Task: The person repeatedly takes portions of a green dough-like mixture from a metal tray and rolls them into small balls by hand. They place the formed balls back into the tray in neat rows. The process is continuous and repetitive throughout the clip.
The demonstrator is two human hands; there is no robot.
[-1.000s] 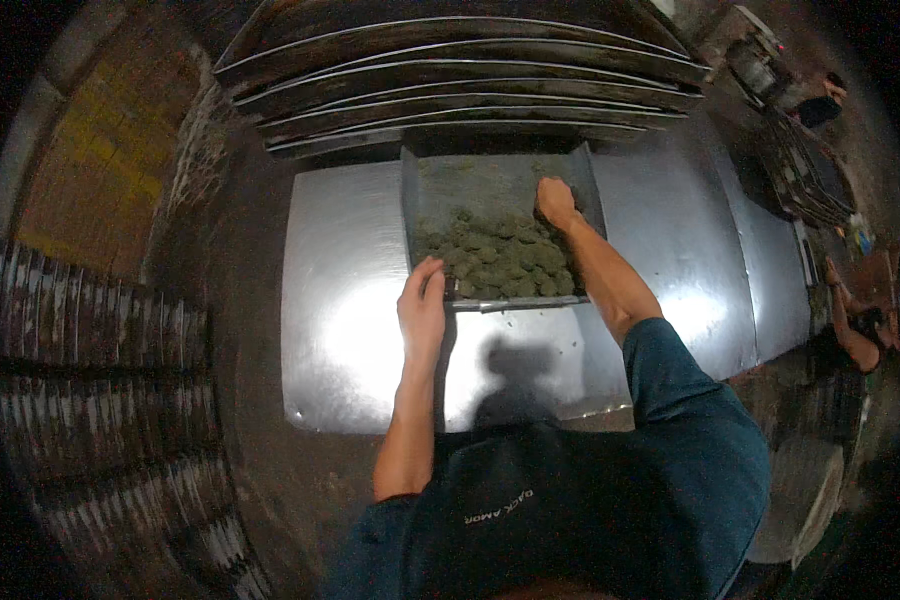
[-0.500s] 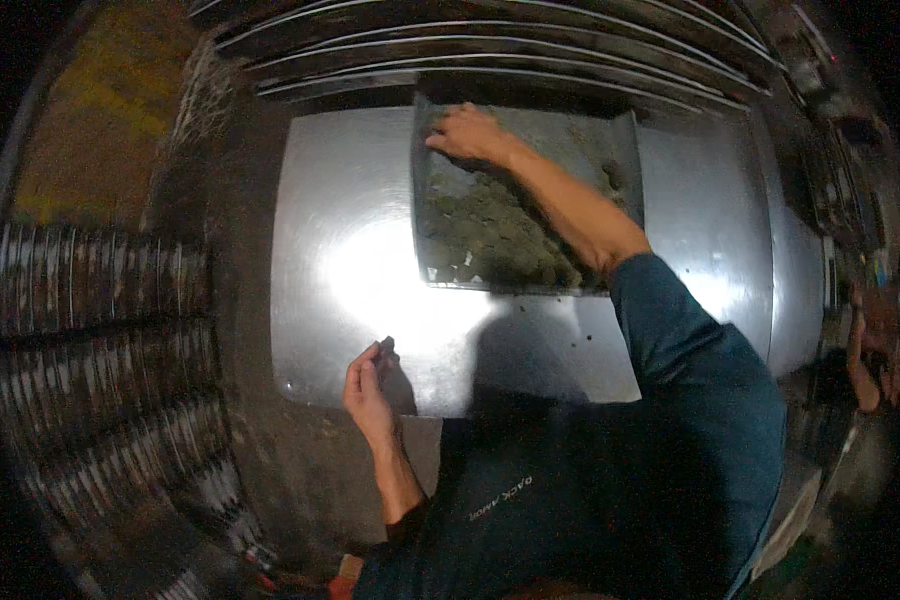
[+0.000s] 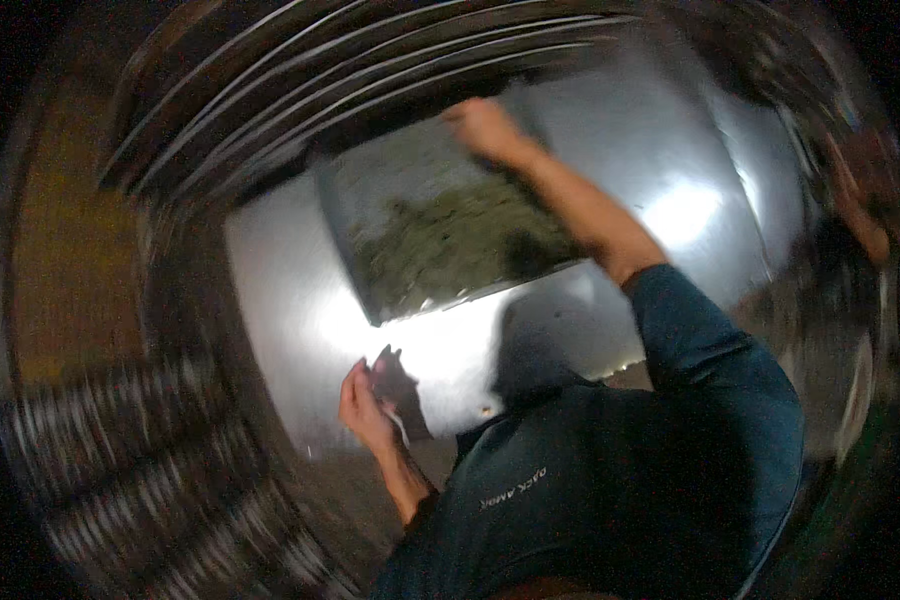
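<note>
Your right hand [image 3: 485,128] was stretched out to the far edge of the metal tray [image 3: 370,190], fingers curled over its rim as far as the blur lets me tell. Just under that hand the tray held a greenish, lumpy heap [image 3: 450,240]. Your left hand [image 3: 363,400] sat well back on the near edge of the shiny steel table [image 3: 290,290], fingers loosely bent, grip unclear. Beyond the tray, stacked metal sheets [image 3: 300,90] curved off into a dark room.

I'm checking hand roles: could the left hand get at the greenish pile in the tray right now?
Probably yes. The left hand rests at the metal table's near edge, with bare tabletop between it and the tray. The right hand is at the tray's far edge, beyond the pile.
</note>
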